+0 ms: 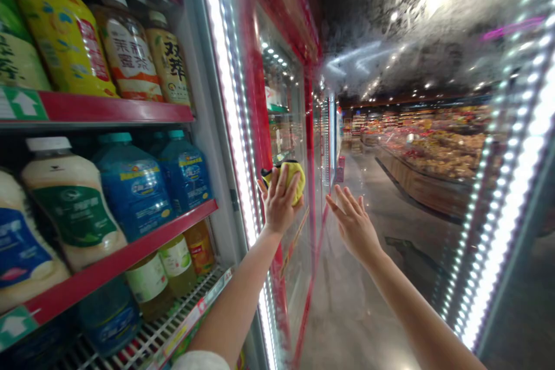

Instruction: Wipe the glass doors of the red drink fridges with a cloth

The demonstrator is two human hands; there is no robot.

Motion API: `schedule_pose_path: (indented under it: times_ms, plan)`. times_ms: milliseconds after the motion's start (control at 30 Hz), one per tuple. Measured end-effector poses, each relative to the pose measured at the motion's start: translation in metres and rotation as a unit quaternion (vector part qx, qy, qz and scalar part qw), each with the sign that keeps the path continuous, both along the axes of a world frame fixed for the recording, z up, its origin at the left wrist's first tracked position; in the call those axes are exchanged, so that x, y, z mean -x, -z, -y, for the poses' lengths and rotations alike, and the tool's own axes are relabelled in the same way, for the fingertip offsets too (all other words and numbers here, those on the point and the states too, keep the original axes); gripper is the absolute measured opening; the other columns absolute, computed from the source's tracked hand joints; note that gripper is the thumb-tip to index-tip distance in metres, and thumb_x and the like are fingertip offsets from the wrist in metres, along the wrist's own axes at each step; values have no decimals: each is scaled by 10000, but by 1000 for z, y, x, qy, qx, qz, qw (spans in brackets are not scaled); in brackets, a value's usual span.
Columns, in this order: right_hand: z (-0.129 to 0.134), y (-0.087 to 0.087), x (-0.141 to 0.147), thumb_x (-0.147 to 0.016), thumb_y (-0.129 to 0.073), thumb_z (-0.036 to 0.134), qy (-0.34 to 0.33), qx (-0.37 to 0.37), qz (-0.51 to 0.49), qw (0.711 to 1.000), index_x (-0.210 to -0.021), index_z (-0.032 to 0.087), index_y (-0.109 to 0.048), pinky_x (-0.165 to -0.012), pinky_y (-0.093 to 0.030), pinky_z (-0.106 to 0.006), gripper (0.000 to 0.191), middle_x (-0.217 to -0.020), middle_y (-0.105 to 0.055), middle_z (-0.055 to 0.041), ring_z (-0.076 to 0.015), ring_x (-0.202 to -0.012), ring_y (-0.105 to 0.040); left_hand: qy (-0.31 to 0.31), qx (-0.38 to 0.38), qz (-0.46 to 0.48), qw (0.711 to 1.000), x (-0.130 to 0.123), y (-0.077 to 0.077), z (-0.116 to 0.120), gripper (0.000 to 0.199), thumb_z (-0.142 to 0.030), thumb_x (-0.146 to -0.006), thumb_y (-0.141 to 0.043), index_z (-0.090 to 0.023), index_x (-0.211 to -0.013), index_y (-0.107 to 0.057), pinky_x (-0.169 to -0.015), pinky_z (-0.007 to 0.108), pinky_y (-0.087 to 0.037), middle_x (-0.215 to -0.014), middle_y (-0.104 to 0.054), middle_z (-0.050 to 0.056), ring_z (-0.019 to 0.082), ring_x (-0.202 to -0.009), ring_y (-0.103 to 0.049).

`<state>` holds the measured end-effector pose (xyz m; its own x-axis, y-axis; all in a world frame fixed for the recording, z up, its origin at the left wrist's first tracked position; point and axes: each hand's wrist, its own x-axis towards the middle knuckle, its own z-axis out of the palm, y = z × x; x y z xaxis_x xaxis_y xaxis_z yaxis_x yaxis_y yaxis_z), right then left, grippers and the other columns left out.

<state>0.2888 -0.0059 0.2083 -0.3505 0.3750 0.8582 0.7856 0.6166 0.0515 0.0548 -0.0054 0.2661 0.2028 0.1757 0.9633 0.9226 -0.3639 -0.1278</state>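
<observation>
Store aisle and refrigerated cabinets. A polished floor (353, 306) recedes past a wood-sided display island (425, 185) heaped with goods, too blurred to name. At left, an open cabinet (197, 58) bears bottles in rows, labels outward, presumably so that they can be read from the front. Farther along stands a red-framed glass front (309, 110). A light strip (229, 98) runs down the cabinet's edge, apparently placed there to illuminate the stock; a second bright band (511, 214) at right may be its reflection. Red shelf edges (130, 254) carry green arrow tags, perhaps for guiding the shopper's eye. Upon the shelves stand a tilted-looking yellow bottle (65, 29), a green-labelled bottle (80, 208) and blue bottles (134, 191); the slant probably stems from the wide lens.

The right hand (353, 225) is raised before the aisle, its fingers extended, slightly parted and holding nothing; whether it touches glass cannot be told. The left hand (277, 202) lies over a yellow cloth (300, 176) with a dark edge, just beside the light strip. Its fingers are spread across the cloth rather than pinching it, probably so that the palm backs it evenly.
</observation>
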Motion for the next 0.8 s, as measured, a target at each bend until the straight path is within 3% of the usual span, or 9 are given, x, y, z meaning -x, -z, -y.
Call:
schedule_pose_path:
  times_ms: [100, 200, 267, 367, 433, 500, 667, 733, 800]
  plan:
    - [-1, -3, -1, -954, -413, 15, -6, 13, -4, 1000, -1570, 336, -406, -1185, -359, -653, 695, -1659, -360, -92, -298, -1542, -309, 18, -23, 132, 991, -15, -43, -10, 790, -206, -901, -654, -296, -1602, -300, -1225, 684, -268, -1707, -247, 109, 380, -1591, -116]
    - [-3, -5, -1, -951, -413, 11, -11, 21, -9, 1000, -1570, 334, -404, -1197, -339, -654, 698, -1663, -344, -86, -291, -1548, -292, 53, -18, 127, 990, -43, -69, -19, 772, -181, -924, -604, -311, -1610, -277, -1215, 622, -337, -1732, -158, 84, 357, -1589, -153]
    - [-6, -5, -2, -953, -408, 14, -17, 24, -13, 999, -1596, 339, -344, -1213, -322, -641, 723, -1664, -342, -79, -276, -1551, -284, 64, -4, 49, 997, -54, -60, -20, 718, -196, -936, -599, -309, -1592, -330, -1217, 572, -355, -1726, -193, 82, 341, -1574, -223]
    - [-13, -3, -7, -947, -373, 5, -33, 28, -17, 999, -1635, 324, -215, -1234, -311, -597, 775, -1662, -347, -77, -244, -1549, -283, 55, 20, -85, 995, -47, -24, -15, 631, -225, -944, -612, -305, -1543, -432, -1209, 520, -374, -1680, -322, 106, 325, -1525, -357]
    - [-17, -1, -10, -930, -346, -15, -46, 30, -12, 998, -1645, 314, -158, -1237, -321, -576, 809, -1661, -348, -75, -229, -1548, -281, 37, 19, -80, 996, -36, -10, -13, 623, -225, -947, -610, -296, -1541, -437, -1185, 513, -404, -1664, -350, 127, 324, -1504, -397]
    - [-21, 1, -13, -908, -326, -38, -58, 33, -8, 998, -1646, 307, -148, -1235, -328, -573, 834, -1660, -351, -74, -223, -1551, -268, 31, -4, -16, 999, -30, -16, -15, 647, -218, -938, -618, -280, -1551, -419, -1170, 529, -420, -1680, -312, 137, 340, -1526, -351]
    - [-21, -3, -13, -909, -336, -37, -81, 46, -10, 996, -1632, 286, -235, -1238, -307, -589, 798, -1648, -374, -88, -222, -1559, -230, 61, -25, 78, 995, -62, -64, -27, 699, -177, -929, -613, -291, -1575, -372, -1218, 571, -348, -1716, -224, 100, 351, -1568, -240]
    - [-18, -7, -17, -946, -357, 3, -97, 40, -12, 994, -1624, 264, -274, -1233, -333, -564, 731, -1637, -392, -103, -226, -1554, -249, 73, -8, 8, 997, -76, -60, -28, 687, -169, -931, -611, -324, -1563, -393, -1221, 549, -353, -1708, -257, 74, 334, -1555, -284]
    - [-15, -9, -26, -984, -382, 55, -107, 15, -31, 994, -1623, 231, -283, -1220, -378, -516, 671, -1638, -380, -129, -232, -1541, -289, 70, 8, -70, 995, -79, -38, -25, 673, -178, -927, -626, -333, -1549, -421, -1218, 526, -362, -1689, -304, 74, 325, -1536, -335]
